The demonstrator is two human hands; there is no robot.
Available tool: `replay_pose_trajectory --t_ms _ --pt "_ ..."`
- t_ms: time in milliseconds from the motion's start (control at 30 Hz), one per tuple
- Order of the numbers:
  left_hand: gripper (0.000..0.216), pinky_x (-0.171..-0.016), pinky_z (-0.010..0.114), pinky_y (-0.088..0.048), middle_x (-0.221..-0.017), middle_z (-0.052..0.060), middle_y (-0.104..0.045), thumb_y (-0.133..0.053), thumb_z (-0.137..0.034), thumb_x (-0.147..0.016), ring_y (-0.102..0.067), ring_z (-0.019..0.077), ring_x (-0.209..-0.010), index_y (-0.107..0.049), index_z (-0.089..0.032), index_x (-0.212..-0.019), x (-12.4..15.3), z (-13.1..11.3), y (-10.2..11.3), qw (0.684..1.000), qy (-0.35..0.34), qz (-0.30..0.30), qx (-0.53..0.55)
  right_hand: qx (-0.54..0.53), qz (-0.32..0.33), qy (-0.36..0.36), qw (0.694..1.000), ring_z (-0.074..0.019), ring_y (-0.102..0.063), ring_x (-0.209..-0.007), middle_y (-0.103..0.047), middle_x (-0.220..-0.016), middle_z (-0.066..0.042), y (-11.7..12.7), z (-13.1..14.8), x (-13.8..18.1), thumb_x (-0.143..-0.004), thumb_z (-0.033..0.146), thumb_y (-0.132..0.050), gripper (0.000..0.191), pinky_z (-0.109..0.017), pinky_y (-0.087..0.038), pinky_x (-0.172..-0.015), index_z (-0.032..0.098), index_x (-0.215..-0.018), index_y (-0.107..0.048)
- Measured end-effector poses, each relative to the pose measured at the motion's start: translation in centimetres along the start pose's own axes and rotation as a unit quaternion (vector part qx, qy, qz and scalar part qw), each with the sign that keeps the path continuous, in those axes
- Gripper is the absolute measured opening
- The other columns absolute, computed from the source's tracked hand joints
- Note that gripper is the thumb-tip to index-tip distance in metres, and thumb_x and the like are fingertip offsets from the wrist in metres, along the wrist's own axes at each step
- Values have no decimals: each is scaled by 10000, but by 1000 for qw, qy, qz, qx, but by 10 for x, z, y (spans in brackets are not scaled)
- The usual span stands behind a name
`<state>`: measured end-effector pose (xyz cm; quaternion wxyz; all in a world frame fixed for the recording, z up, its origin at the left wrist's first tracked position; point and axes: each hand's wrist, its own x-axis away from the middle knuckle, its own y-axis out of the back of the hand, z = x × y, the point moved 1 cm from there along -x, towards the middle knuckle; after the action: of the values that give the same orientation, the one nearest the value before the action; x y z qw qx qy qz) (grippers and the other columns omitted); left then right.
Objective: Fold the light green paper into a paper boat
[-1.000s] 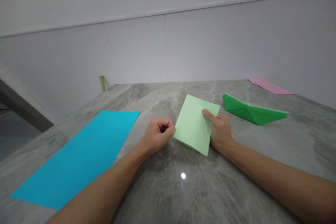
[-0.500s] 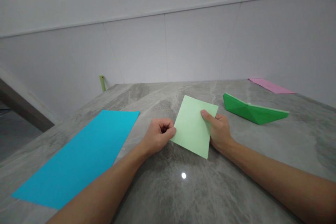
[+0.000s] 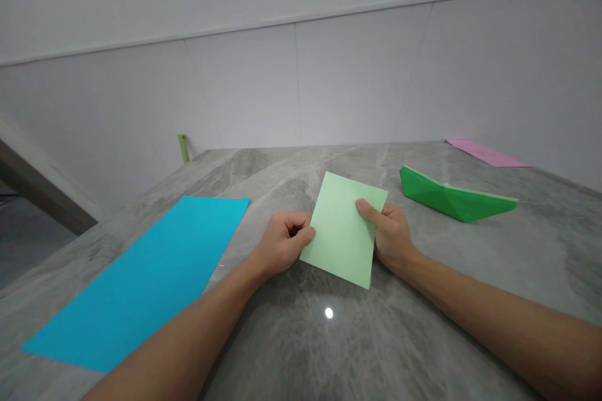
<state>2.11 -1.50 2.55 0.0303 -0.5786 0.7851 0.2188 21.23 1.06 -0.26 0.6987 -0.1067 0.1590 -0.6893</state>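
Note:
A light green folded paper (image 3: 341,229) is held just above the grey stone table (image 3: 329,351), tilted, with its far corner pointing away from me. My left hand (image 3: 282,243) pinches its left edge between thumb and curled fingers. My right hand (image 3: 390,233) grips its right edge, thumb lying on top of the sheet and fingers behind it. Both forearms rest low over the table.
A long blue paper sheet (image 3: 141,279) lies flat at the left. A dark green folded paper boat (image 3: 454,195) sits at the right, and a pink sheet (image 3: 486,153) lies at the far right corner. A white wall stands behind the table.
The light green paper has turned slightly and shifted a little left and toward me between both hands. My right thumb slid further onto the sheet.

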Motion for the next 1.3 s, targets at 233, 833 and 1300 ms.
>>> replay_pose_trajectory --t_ms 233,833,1300 --pt "367 -431 214 -174 -478 -57 -261 -507 -356 -736 -245 65 -458 -308 -189 -476 0 0 0 1000 1 8 2 24 26 -2 999 -201 -603 -421 -690 -555 -67 0 1 3 -630 480 -760 339 -302 -477 -410 158 -575 -669" --pt "380 -432 216 -161 -477 -54 -267 -514 -355 -748 -229 63 -455 -317 -187 -470 0 6 1 999 20 1 26 54 92 -1 994 -174 -593 -427 -678 -536 -69 -2 3 9 -646 493 -748 362 -246 -443 -382 142 -574 -692" --pt "365 -430 216 -176 -481 -62 -268 -496 -342 -757 -240 55 -431 -323 -187 -476 -3 6 3 997 13 -36 62 44 206 -59 976 -183 -652 -494 -698 -580 -71 -6 6 17 -707 481 -709 350 -241 -509 -442 134 -660 -723"
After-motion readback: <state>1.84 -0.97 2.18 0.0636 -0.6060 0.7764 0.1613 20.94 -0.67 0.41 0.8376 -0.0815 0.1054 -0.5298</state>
